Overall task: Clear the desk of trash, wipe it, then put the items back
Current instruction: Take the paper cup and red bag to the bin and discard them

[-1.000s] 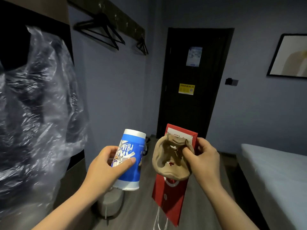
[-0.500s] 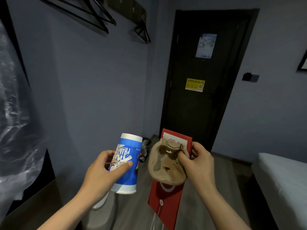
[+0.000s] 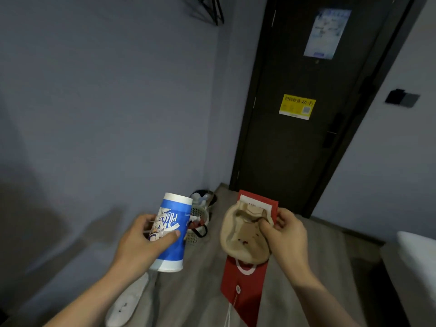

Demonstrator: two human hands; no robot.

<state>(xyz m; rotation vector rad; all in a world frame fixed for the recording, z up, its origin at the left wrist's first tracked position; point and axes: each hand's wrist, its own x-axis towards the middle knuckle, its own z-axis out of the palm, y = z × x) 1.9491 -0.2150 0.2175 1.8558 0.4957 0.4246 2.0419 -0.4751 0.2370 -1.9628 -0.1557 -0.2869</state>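
left hand (image 3: 139, 244): my fingers wrap the blue paper cup (image 3: 171, 232), inverted.
right hand (image 3: 286, 237): i pinch the crumpled brown bowl (image 3: 244, 234) against the red envelope (image 3: 245, 277).

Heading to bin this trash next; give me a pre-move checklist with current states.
1. Left hand grips blue cup: ok.
2. Right hand pinches brown paper tray and red bag together: ok.
3. Mesh bin in view on floor by wall: ok.
4. Room left in bin: cannot tell, it already holds trash and the cup hides part.
5. Cup empty: cannot tell.
6. Hands above bin: not ok, bin lies farther ahead.
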